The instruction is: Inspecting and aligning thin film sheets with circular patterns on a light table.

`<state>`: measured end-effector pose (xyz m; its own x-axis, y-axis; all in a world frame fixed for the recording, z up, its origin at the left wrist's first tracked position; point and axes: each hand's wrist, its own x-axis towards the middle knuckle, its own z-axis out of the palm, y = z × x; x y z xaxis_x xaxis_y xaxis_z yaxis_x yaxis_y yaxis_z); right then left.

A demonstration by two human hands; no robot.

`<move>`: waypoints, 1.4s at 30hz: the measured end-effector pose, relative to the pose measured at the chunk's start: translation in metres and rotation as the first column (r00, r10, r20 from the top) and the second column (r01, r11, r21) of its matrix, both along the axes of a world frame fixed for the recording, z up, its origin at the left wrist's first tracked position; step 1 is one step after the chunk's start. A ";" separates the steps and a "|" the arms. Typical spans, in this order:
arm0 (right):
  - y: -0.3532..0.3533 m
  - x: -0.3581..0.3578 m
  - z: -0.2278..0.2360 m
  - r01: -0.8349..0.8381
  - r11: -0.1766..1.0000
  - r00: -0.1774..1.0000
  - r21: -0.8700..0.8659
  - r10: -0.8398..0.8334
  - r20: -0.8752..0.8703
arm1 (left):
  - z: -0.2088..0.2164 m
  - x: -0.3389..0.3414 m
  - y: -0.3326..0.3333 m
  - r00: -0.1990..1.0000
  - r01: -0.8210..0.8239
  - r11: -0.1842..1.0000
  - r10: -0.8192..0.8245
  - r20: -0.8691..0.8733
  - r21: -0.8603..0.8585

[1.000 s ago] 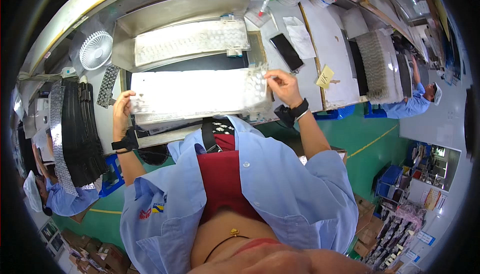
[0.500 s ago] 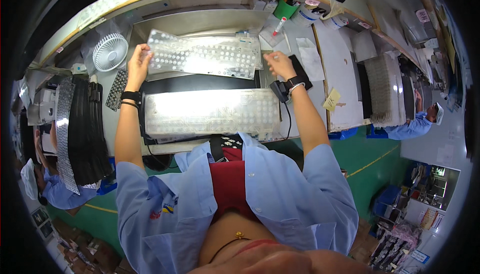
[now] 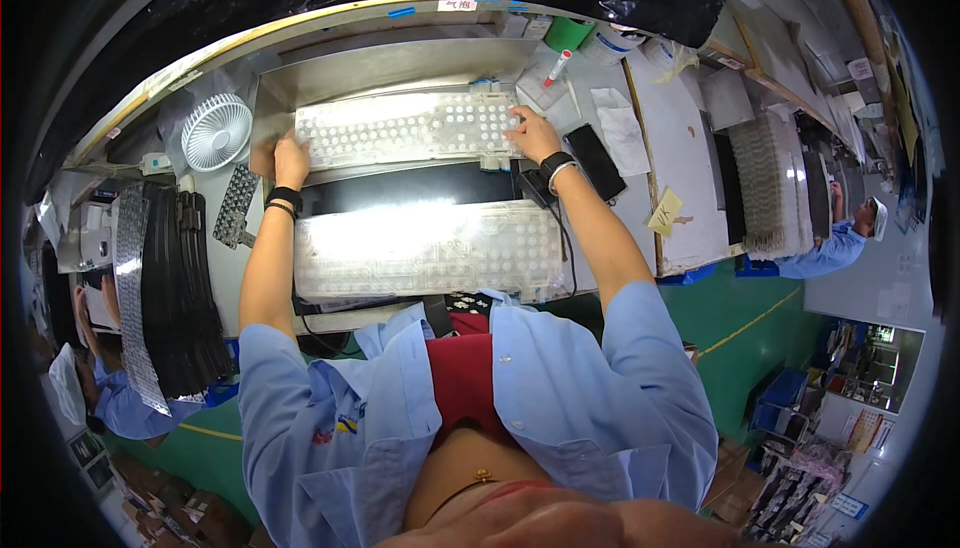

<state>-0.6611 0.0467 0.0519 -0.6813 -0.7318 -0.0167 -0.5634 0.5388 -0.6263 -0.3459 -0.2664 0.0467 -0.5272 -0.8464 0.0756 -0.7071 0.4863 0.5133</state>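
Note:
A clear keyboard membrane sheet (image 3: 385, 133) with rows of round white dots lies level across the far part of the bench, in front of an upright metal panel (image 3: 400, 68). My left hand (image 3: 291, 160) pinches its left end, fingertips partly hidden behind the hand. At the other end, my right hand (image 3: 533, 135) has its thumb and fingers closed on the edge. Nearer to me is a second translucent membrane sheet (image 3: 430, 248), shiny with glare and touched by neither hand. A dark strip of surface (image 3: 410, 188) shows between the two sheets.
A white fan (image 3: 217, 133) and a dark perforated strip (image 3: 237, 206) are at left. Right of the sheets lie a phone (image 3: 595, 161), a red-and-white marker (image 3: 558, 68) and white paper (image 3: 618, 130). Stacked black strips (image 3: 185, 283) and stacked sheets (image 3: 765, 183) flank the bench, with co-workers beyond.
The far sheet, tilted in my left hand before, now lies level. My left hand has moved down, and my right hand has come left onto the sheet's right end.

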 end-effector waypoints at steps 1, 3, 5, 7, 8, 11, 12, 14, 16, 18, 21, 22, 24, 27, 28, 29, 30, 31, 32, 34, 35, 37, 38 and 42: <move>-0.001 0.000 -0.001 -0.001 1.000 1.000 -0.001 0.001 0.001 | -0.003 -0.001 0.002 0.998 0.027 0.997 -0.023 0.055 -0.076; -0.002 0.001 -0.004 -0.027 0.999 1.000 0.038 0.027 -0.003 | -0.009 -0.002 0.004 0.993 0.058 0.987 -0.042 0.110 -0.148; -0.002 0.000 -0.007 -0.057 0.997 0.998 0.047 0.058 -0.023 | -0.015 -0.005 0.004 0.989 0.108 0.926 -0.062 0.136 -0.362; -0.003 0.001 -0.005 -0.093 0.994 0.995 0.060 0.096 -0.041 | -0.022 -0.005 -0.003 0.982 0.092 0.948 -0.037 0.184 -0.304; -0.005 0.002 -0.004 -0.130 0.988 0.991 0.088 0.133 -0.034 | -0.025 -0.007 -0.007 0.972 0.078 0.965 -0.018 0.232 -0.250; -0.005 0.002 0.009 -0.119 0.973 0.993 0.198 0.119 0.011 | -0.020 -0.019 -0.010 0.959 0.115 0.968 -0.051 0.278 -0.221; -0.004 0.005 0.011 -0.094 0.957 0.995 0.273 0.087 0.040 | -0.020 -0.022 -0.011 0.954 0.116 0.968 -0.045 0.295 -0.224; -0.005 0.005 0.011 -0.097 0.974 0.995 0.203 0.098 0.005 | -0.034 -0.002 -0.030 0.951 0.210 0.955 -0.149 0.272 -0.209; -0.008 0.000 0.009 -0.104 0.979 0.995 0.175 0.099 0.033 | -0.041 0.007 -0.036 0.950 0.268 0.936 -0.218 0.222 -0.227; -0.005 0.000 0.009 -0.137 0.981 0.989 0.135 0.129 0.066 | -0.033 0.009 -0.032 0.936 0.240 0.936 -0.153 0.318 -0.257; 0.010 0.005 0.029 -0.071 0.997 0.991 -0.044 0.075 0.114 | 0.028 0.005 -0.013 0.961 0.258 0.935 -0.223 0.164 -0.244; 0.022 0.010 0.042 -0.066 0.993 0.993 -0.100 0.074 0.087 | 0.056 0.008 0.002 0.976 0.210 0.953 -0.216 -0.006 -0.221; 0.048 0.022 0.072 -0.063 0.987 0.997 -0.149 0.069 0.036 | 0.106 0.028 0.034 0.970 0.199 0.978 -0.206 -0.127 -0.063; 0.098 0.045 0.084 -0.039 0.987 0.995 -0.159 0.053 0.084 | 0.121 0.078 0.082 0.979 0.104 0.993 -0.091 -0.182 0.061; 0.120 0.052 0.076 -0.010 0.989 0.995 -0.148 0.025 0.097 | 0.117 0.089 0.103 0.986 0.090 0.996 -0.089 -0.143 0.006; 0.137 0.061 0.069 0.014 0.990 0.994 -0.140 0.001 0.111 | 0.120 0.095 0.122 0.999 0.004 0.996 -0.009 0.052 0.092; 0.143 0.078 0.082 0.035 0.999 0.993 -0.033 -0.031 0.112 | 0.105 0.108 0.131 0.986 0.037 0.999 -0.043 0.158 0.037; 0.149 0.093 0.095 0.055 0.996 0.992 0.075 -0.063 0.110 | 0.094 0.120 0.138 0.961 0.077 0.997 -0.071 0.268 -0.013; 0.159 0.104 0.093 0.056 0.996 0.991 0.075 -0.065 0.115 | 0.097 0.113 0.146 0.971 0.068 0.998 -0.063 0.231 -0.012; 0.169 0.122 0.089 0.002 0.983 1.000 0.186 -0.006 0.022 | 0.102 0.103 0.162 0.984 0.033 0.999 -0.027 0.174 -0.032; 0.169 0.131 0.092 -0.008 0.983 1.000 0.184 0.003 0.028 | 0.100 0.104 0.164 0.984 0.024 0.999 -0.017 0.179 -0.034; 0.159 0.154 0.113 0.066 0.928 0.987 0.367 -0.007 -0.160 | 0.097 0.105 0.169 0.996 0.023 0.986 -0.009 0.086 -0.165; 0.161 0.159 0.110 0.073 0.939 0.973 0.337 0.006 -0.230 | 0.097 0.105 0.169 0.999 0.029 0.989 -0.023 0.046 -0.146; 0.163 0.170 0.115 0.109 0.964 0.938 0.241 -0.019 -0.347 | 0.103 0.110 0.175 0.998 -0.021 0.999 0.024 -0.056 0.040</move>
